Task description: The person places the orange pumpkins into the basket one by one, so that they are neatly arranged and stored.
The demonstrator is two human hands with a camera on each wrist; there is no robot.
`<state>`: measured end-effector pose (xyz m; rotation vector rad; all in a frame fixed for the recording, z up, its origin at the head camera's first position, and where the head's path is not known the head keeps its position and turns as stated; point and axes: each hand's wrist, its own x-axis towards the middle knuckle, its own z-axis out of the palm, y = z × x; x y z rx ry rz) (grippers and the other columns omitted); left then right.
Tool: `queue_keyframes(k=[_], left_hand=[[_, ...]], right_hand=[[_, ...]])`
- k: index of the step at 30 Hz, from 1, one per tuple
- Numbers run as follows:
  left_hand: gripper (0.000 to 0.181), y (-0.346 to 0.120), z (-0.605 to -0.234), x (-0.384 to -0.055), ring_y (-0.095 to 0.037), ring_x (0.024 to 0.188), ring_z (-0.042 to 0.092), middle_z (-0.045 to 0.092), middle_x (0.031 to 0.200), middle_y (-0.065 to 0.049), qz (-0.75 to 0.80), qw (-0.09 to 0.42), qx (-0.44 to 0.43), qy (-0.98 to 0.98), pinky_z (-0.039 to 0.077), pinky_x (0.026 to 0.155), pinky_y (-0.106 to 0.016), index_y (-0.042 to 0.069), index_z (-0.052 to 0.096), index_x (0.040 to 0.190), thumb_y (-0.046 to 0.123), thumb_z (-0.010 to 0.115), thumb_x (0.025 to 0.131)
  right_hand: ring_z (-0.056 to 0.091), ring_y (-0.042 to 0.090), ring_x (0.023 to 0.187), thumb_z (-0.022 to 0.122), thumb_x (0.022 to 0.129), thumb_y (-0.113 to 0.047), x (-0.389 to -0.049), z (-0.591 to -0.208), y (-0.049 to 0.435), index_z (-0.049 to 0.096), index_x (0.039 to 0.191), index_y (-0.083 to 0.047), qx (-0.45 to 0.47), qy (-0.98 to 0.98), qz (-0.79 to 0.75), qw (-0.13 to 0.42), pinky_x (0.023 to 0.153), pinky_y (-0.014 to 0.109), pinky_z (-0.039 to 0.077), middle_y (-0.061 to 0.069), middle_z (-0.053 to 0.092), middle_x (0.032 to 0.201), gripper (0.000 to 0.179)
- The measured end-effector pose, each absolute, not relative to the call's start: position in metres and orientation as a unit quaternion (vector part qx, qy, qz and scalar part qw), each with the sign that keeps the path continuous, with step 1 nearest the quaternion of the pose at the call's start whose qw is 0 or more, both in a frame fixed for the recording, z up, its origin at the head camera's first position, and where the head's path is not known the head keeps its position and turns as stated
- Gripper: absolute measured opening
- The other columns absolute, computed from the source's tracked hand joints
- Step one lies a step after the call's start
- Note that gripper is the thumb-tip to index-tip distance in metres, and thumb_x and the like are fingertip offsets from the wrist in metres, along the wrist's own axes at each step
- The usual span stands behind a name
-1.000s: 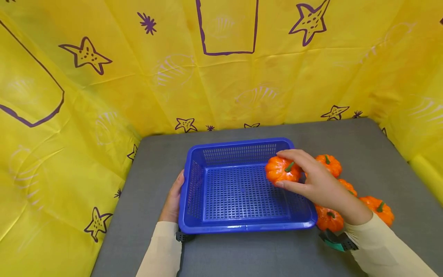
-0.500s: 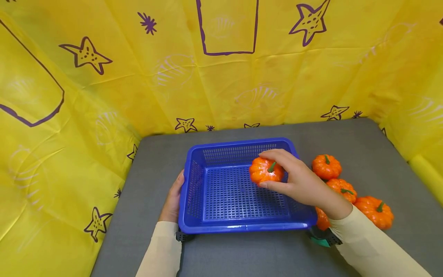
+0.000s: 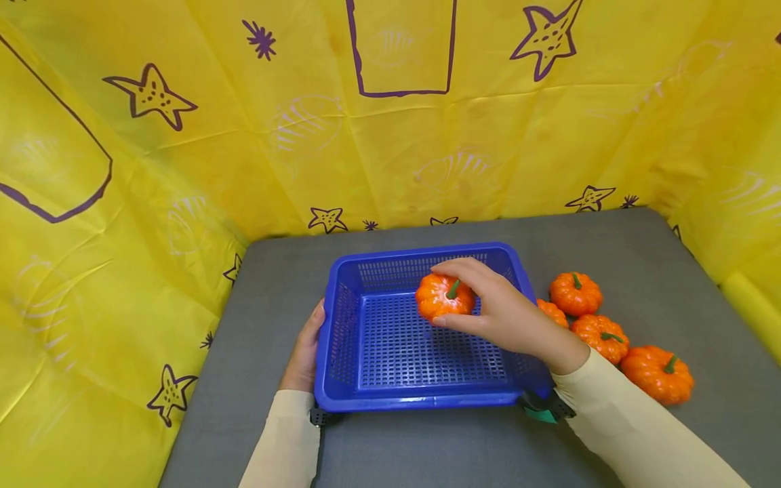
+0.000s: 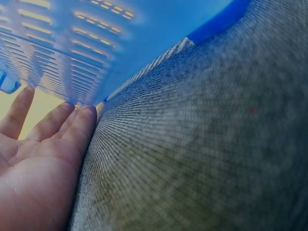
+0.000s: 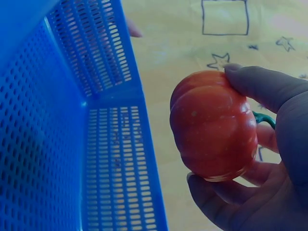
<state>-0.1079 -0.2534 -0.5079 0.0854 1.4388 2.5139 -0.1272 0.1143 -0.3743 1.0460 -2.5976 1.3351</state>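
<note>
My right hand point(image 3: 506, 315) holds a small orange pumpkin point(image 3: 444, 298) with a green stem, thumb on one side and fingers on the other. In the head view the pumpkin is over the blue basket point(image 3: 427, 401), and the right wrist view shows it above the rim level, beside the slotted walls. My left hand point(image 3: 305, 349) is at the basket's left side. In the left wrist view its fingertips point(image 4: 86, 113) touch the outside of the slotted wall, with the fingers nearly straight and the palm turned up.
Right of the basket several more orange pumpkins point(image 3: 657, 375) lie in a group on the grey tabletop point(image 3: 390, 447); my right forearm partly covers them. A yellow cloth point(image 3: 390, 149) with starfish drawings hangs behind and at both sides.
My right hand has carried the pumpkin leftward, from the basket's right side to over its middle. More of the pumpkins on the table now show. My left hand and the basket stay put.
</note>
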Motion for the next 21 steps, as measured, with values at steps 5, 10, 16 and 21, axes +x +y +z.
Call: queue_keyframes(k=[5,10,16,21], left_hand=[[0.049,-0.252,-0.509,-0.109,-0.022,0.109,0.067,0.066,0.135,-0.010,0.860,0.123,0.026,0.495,0.059,0.088,-0.038,0.025,0.047,0.159,0.048,0.041,0.117],[0.054,-0.251,-0.509,-0.109,-0.023,0.110,0.066,0.065,0.136,-0.010,0.852,0.124,0.010,0.509,0.058,0.088,-0.039,0.025,0.045,0.162,0.051,0.044,0.115],[0.056,-0.251,-0.509,-0.109,-0.022,0.109,0.066,0.065,0.136,-0.010,0.848,0.126,-0.002,0.514,0.059,0.086,-0.038,0.024,0.045,0.162,0.053,0.046,0.115],[0.058,-0.252,-0.510,-0.109,-0.023,0.110,0.066,0.064,0.138,-0.011,0.844,0.122,-0.011,0.521,0.059,0.086,-0.038,0.023,0.044,0.163,0.054,0.047,0.114]], right_hand=[[0.057,0.025,0.128,0.094,0.090,-0.027,-0.132,-0.374,0.103,0.062,0.148,-0.009,0.347,-0.832,0.433,0.021,0.102,0.048,0.054,0.006,0.061,0.145,0.069],[0.058,0.023,0.126,0.093,0.091,-0.029,-0.136,-0.374,0.092,0.062,0.149,-0.010,0.343,-0.830,0.439,0.000,0.102,0.046,0.054,0.004,0.060,0.145,0.068],[0.058,0.022,0.124,0.093,0.092,-0.030,-0.141,-0.375,0.077,0.061,0.150,-0.011,0.337,-0.831,0.441,-0.022,0.102,0.043,0.055,0.004,0.058,0.145,0.069],[0.058,0.023,0.123,0.091,0.093,-0.032,-0.145,-0.374,0.066,0.060,0.150,-0.011,0.339,-0.831,0.439,-0.031,0.099,0.042,0.057,0.005,0.058,0.144,0.068]])
